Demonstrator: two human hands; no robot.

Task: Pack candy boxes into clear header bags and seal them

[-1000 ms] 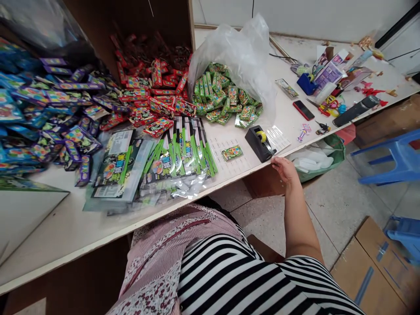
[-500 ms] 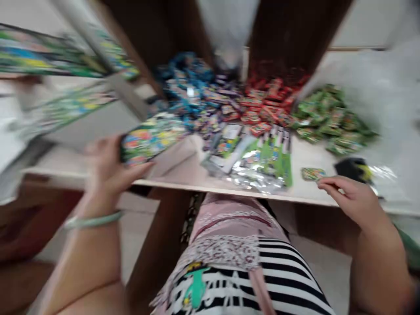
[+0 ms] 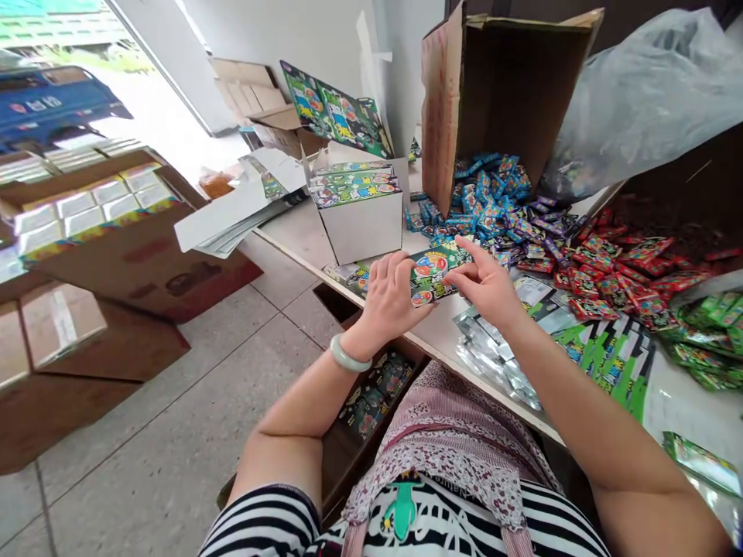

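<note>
A small green box printed with cartoon figures (image 3: 430, 267) is held between my two hands above the table's front edge. My left hand (image 3: 390, 292), with a pale bangle at the wrist, wraps round its left end. At the box's other end my right hand (image 3: 484, 282) grips with thumb and fingers. Whether a small packet is in those fingers is hidden. Behind the box lie heaps of small wrapped packets: blue ones (image 3: 493, 188), purple ones (image 3: 537, 230) and red ones (image 3: 624, 267). Silvery clear bags (image 3: 493, 352) lie right of the box, below my right forearm.
A white carton (image 3: 363, 224) with printed boxes stands at the table's left. Flat white card sheets (image 3: 244, 209) overhang the edge there. Brown cartons (image 3: 133, 255) stand on the floor. Green packets (image 3: 713, 333) and green printed bags (image 3: 615, 360) lie rightward; an open carton (image 3: 441, 116) stands behind.
The view has swung left. My right hand has left the small green packet's spot at the right and come to the box's right end. My left hand still holds the box.
</note>
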